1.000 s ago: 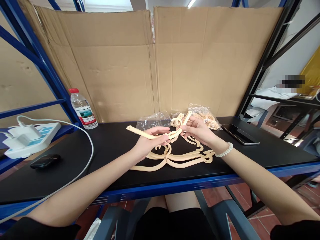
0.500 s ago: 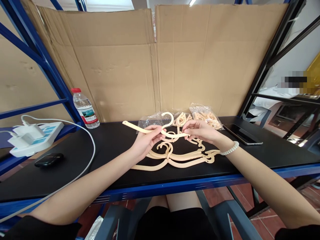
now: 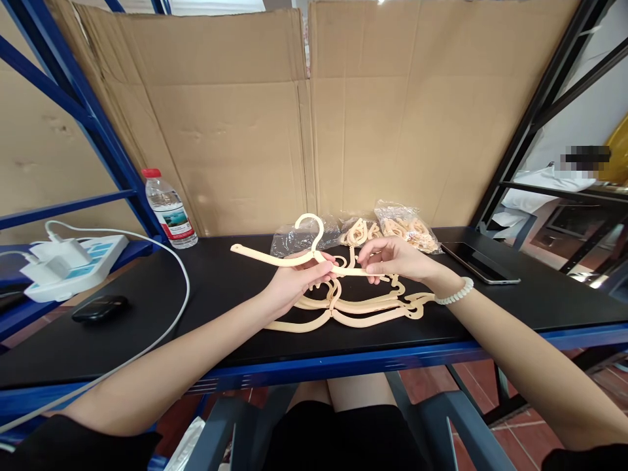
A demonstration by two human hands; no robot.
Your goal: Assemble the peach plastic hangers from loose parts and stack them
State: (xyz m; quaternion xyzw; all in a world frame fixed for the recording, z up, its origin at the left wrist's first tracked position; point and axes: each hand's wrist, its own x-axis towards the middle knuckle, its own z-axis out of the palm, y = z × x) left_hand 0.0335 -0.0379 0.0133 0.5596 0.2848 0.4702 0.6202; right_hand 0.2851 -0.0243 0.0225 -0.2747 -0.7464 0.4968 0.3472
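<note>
Between my hands is a cream plastic clothes hanger (image 3: 272,258), held above the table with its hook upward. My left hand (image 3: 297,278) is closed around the hanger near its middle, below the hook. With thumb and fingers, my right hand (image 3: 390,258) pinches the right arm of the same hanger; its far end is hidden by the hand. Just beneath lie several more cream hangers (image 3: 366,322), stacked close together on the table. Behind my hands, some loose cream hanger parts (image 3: 358,232) rest beside clear plastic wrap.
The black table (image 3: 235,340) has a blue front edge. At the back lie a bag of hanger parts (image 3: 407,229) and a crumpled clear bag (image 3: 289,241). A phone (image 3: 478,263) is right; a bottle (image 3: 171,212), black mouse (image 3: 101,309), power strip (image 3: 78,268) and cable are left.
The held hanger's hook has swung left and its two arms now lie more in one line. My left hand has shifted slightly lower along it; my right hand still pinches the right arm.
</note>
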